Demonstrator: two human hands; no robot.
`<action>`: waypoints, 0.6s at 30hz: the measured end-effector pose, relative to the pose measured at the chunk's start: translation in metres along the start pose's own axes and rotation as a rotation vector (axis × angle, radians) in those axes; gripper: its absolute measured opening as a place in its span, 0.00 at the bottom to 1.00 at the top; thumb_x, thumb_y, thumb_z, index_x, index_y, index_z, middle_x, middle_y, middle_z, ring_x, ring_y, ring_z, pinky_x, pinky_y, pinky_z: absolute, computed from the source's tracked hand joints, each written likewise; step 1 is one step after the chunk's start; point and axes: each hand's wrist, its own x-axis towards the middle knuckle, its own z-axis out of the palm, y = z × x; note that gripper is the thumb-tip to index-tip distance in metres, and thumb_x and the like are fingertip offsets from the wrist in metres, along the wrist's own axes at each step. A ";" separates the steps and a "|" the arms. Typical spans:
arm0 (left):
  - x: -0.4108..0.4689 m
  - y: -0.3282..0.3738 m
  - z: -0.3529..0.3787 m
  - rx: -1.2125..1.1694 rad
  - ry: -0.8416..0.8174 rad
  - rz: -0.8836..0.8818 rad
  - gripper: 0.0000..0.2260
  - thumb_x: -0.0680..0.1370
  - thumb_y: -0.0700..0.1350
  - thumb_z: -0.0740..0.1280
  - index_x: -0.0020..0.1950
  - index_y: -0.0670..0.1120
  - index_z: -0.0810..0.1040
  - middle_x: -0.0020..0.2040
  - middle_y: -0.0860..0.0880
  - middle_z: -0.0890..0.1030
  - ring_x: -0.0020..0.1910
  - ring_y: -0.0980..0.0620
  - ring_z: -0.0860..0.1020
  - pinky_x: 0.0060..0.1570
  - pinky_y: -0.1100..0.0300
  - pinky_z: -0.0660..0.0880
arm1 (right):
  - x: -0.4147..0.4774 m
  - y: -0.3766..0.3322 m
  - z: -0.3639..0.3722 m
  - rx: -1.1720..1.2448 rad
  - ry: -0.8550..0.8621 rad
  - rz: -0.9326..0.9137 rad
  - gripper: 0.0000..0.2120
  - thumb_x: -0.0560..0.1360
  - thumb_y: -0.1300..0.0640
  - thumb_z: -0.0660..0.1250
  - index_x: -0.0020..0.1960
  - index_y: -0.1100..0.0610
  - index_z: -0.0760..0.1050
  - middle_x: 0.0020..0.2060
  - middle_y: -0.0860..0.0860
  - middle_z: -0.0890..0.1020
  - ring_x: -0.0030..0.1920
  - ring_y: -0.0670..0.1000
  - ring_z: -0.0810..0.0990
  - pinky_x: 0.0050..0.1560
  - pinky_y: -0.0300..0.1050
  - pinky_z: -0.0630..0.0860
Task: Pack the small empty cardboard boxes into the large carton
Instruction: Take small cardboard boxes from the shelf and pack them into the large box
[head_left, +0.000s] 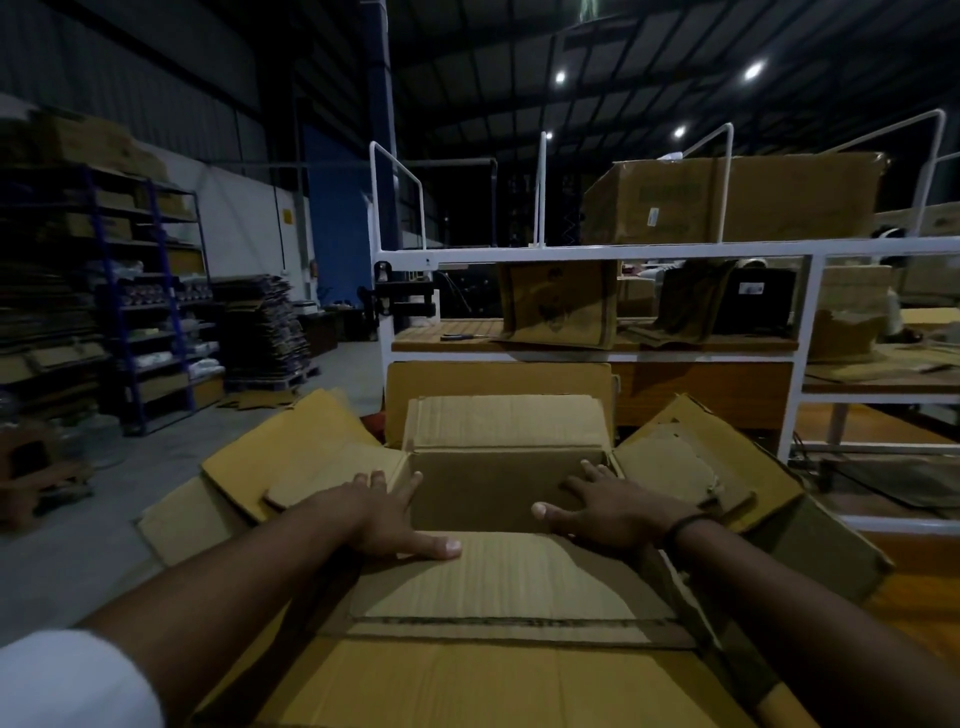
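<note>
A small open cardboard box (509, 493) sits inside the large carton (291, 457), whose outer flaps spread left, right and toward me. My left hand (387, 512) lies flat on the small box's left edge, fingers spread, thumb on the near flap (509, 582). On the right edge rests my right hand (610, 512), fingers reaching into the opening, thumb pointing left. The small box's far flap (509, 421) stands up. Its inside looks empty and dark.
A white metal workbench (597, 254) stands right behind the carton, with flattened cardboard (558, 304) and a big box (737, 197) on its shelves. Blue shelving (150, 291) and stacked cardboard sheets (265, 327) fill the left. Grey floor lies at the left.
</note>
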 end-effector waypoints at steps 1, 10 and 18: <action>0.001 -0.001 0.000 -0.014 -0.003 -0.004 0.63 0.59 0.87 0.57 0.82 0.59 0.33 0.84 0.40 0.39 0.82 0.35 0.41 0.78 0.35 0.49 | 0.010 -0.001 -0.002 0.001 0.003 -0.008 0.45 0.75 0.23 0.50 0.84 0.48 0.52 0.84 0.56 0.45 0.83 0.61 0.44 0.79 0.65 0.48; -0.002 -0.001 0.007 -0.033 0.030 -0.030 0.68 0.54 0.89 0.55 0.83 0.55 0.34 0.84 0.41 0.40 0.82 0.36 0.41 0.79 0.36 0.49 | 0.086 -0.006 -0.007 -0.204 0.166 -0.013 0.46 0.74 0.23 0.56 0.83 0.50 0.54 0.83 0.57 0.52 0.82 0.63 0.50 0.79 0.66 0.51; -0.001 -0.002 0.009 -0.026 0.047 -0.018 0.65 0.58 0.88 0.54 0.83 0.54 0.36 0.84 0.41 0.39 0.83 0.36 0.41 0.79 0.37 0.48 | 0.088 0.016 0.003 -0.144 0.132 0.003 0.50 0.73 0.21 0.56 0.84 0.49 0.49 0.84 0.51 0.48 0.82 0.60 0.49 0.80 0.63 0.48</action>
